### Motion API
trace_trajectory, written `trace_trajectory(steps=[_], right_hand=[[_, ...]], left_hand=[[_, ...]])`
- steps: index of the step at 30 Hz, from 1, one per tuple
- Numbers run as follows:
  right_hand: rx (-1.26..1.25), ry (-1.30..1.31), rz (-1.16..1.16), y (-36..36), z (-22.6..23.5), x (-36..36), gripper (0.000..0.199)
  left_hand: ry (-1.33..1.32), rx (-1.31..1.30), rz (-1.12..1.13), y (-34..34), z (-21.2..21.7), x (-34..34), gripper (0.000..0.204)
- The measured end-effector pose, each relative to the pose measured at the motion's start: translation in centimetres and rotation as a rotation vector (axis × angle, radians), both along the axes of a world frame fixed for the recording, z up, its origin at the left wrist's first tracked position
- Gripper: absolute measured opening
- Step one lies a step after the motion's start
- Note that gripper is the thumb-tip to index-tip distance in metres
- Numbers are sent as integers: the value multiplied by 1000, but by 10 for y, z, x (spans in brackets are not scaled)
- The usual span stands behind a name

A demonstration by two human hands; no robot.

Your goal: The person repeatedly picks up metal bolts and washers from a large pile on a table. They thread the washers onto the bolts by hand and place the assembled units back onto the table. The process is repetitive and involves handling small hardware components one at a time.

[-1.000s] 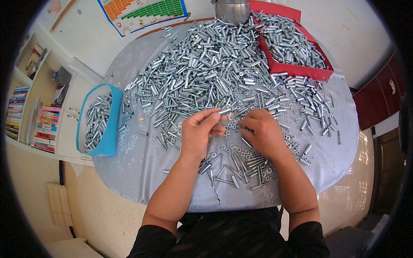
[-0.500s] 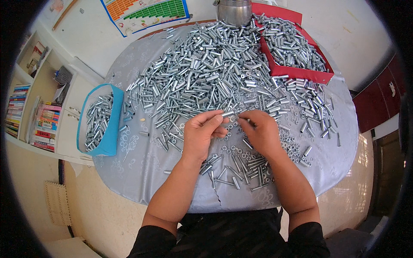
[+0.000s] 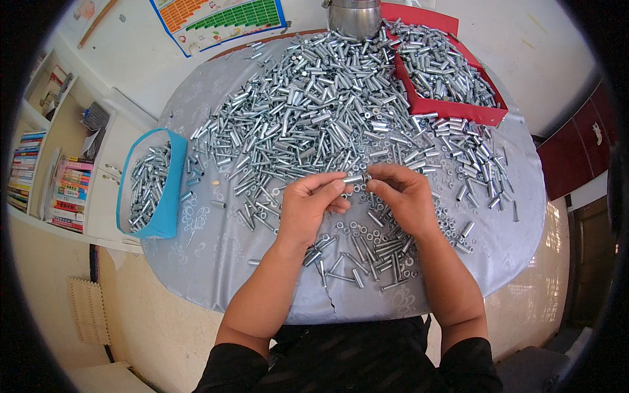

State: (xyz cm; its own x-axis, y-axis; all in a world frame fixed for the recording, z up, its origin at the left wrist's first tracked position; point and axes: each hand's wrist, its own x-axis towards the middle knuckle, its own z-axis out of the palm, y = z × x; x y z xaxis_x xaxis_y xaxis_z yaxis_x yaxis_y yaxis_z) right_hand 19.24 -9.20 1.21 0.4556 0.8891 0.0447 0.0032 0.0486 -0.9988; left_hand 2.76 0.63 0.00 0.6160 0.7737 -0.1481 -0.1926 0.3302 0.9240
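Observation:
Between thumb and fingertips, my left hand [image 3: 309, 202] pinches a shiny metal sleeve anchor [image 3: 353, 179], held nearly level above the table. My right hand [image 3: 407, 198] closes its thumb and forefinger at the sleeve's right end, on a small ring-shaped metal piece that looks like a nut or washer; the fingers partly cover it. Beyond both hands spreads a big heap of loose metal sleeves and bolts [image 3: 308, 111]. Loose nuts [image 3: 445, 226] lie beside my right wrist. Between my forearms are several bolts [image 3: 380, 252], lying in different directions.
A blue box [image 3: 171, 190] of metal sleeves stands at the table's left edge. At the far right is a red box [image 3: 458, 115] full of similar parts, beside a steel pot [image 3: 354, 18]. Grey cloth [image 3: 209, 275] covers the round table. A bookshelf [image 3: 98, 209] stands on the left.
My right hand has come in to the sleeve's end, its thumb and forefinger now pinched at the ring-shaped piece there. The left hand has barely moved.

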Motion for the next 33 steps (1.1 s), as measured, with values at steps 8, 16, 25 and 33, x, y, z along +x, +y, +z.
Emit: trace_trajectory(steps=[8, 16, 25, 33], right_hand=[[-191, -123, 112, -6, -2, 15, 18], [110, -228, -67, -2, 5, 0, 21], [86, -166, 55, -8, 1, 11, 17], [12, -89, 28, -11, 7, 10, 19]], left_hand=[[20, 51, -69, -1, 4, 0, 24], [-9, -5, -63, -1, 5, 0, 24], [-19, 14, -84, -2, 5, 0, 24], [-22, 6, -81, -2, 5, 0, 24]])
